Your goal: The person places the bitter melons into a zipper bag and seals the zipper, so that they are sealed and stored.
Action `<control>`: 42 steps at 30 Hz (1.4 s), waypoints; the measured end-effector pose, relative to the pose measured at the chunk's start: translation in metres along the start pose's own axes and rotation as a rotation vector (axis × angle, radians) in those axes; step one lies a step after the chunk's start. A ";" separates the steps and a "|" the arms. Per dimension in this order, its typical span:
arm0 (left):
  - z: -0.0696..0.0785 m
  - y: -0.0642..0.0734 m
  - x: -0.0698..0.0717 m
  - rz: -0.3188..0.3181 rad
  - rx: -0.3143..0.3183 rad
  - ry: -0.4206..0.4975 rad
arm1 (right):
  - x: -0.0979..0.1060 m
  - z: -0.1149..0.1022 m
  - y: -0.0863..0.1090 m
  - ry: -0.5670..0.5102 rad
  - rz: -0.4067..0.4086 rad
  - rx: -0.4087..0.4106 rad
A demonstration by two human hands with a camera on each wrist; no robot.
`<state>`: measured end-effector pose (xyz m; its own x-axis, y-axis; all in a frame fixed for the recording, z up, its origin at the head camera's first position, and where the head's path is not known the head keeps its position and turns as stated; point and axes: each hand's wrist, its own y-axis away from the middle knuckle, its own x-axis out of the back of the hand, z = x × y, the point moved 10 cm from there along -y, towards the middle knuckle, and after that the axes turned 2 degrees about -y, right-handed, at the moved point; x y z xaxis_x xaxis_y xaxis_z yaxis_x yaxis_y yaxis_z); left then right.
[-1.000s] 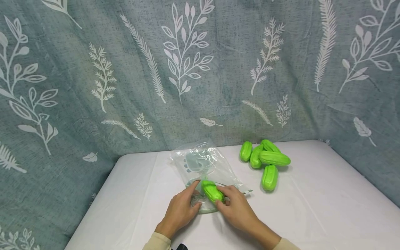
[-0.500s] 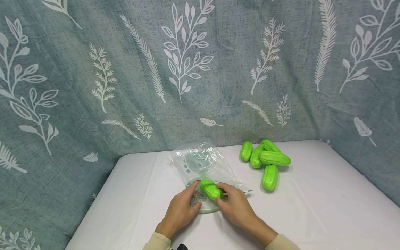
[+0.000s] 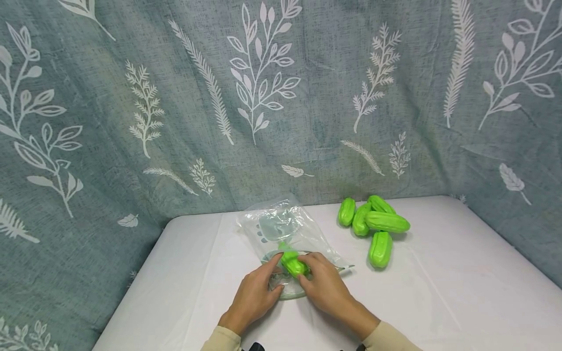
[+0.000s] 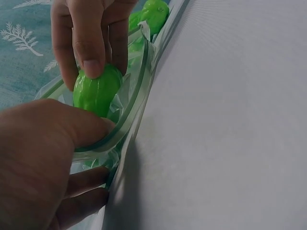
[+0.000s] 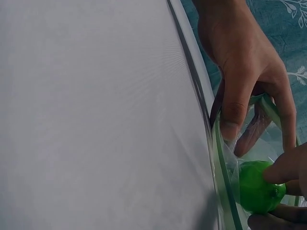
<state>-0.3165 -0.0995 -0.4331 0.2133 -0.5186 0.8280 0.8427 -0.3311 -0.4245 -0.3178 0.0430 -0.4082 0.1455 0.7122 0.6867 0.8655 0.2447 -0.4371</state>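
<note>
My right hand (image 3: 326, 285) pinches a bright green, ribbed toy cucumber (image 3: 293, 265) between thumb and fingers at its near end. The cucumber's far end shows through the film of a clear zip-top bag (image 3: 309, 226) with a blue-green print. My left hand (image 3: 256, 293) holds the left side of the bag's mouth, spreading it wide. In the left wrist view, the bag's green rim (image 4: 139, 88) curves around the cucumber (image 4: 97, 93). The right wrist view shows the cucumber's rounded end (image 5: 254, 191) within the mouth, beside the left hand's fingers.
Several more green toy cucumbers lie at the back right, one (image 3: 387, 222) resting against others and one (image 3: 380, 249) nearer the front. A white-covered table (image 3: 421, 302) carries everything. Behind it hangs a grey-green leaf-patterned curtain (image 3: 316, 146).
My right hand has moved forward and slightly left, pushing the cucumber farther into the bag. The left hand stays at the bag's mouth.
</note>
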 end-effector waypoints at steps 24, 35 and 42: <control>0.002 0.000 0.000 0.007 -0.021 -0.005 | 0.000 0.002 -0.004 0.040 0.102 0.021; 0.003 0.000 0.000 0.005 -0.025 -0.018 | 0.001 0.006 -0.004 0.070 0.108 -0.017; 0.001 0.000 0.000 0.009 -0.030 -0.022 | -0.004 0.003 -0.005 0.088 0.069 0.016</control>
<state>-0.3157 -0.0984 -0.4329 0.2314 -0.5045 0.8318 0.8257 -0.3503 -0.4422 -0.3244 0.0404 -0.4104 0.2462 0.6675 0.7027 0.8445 0.2080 -0.4935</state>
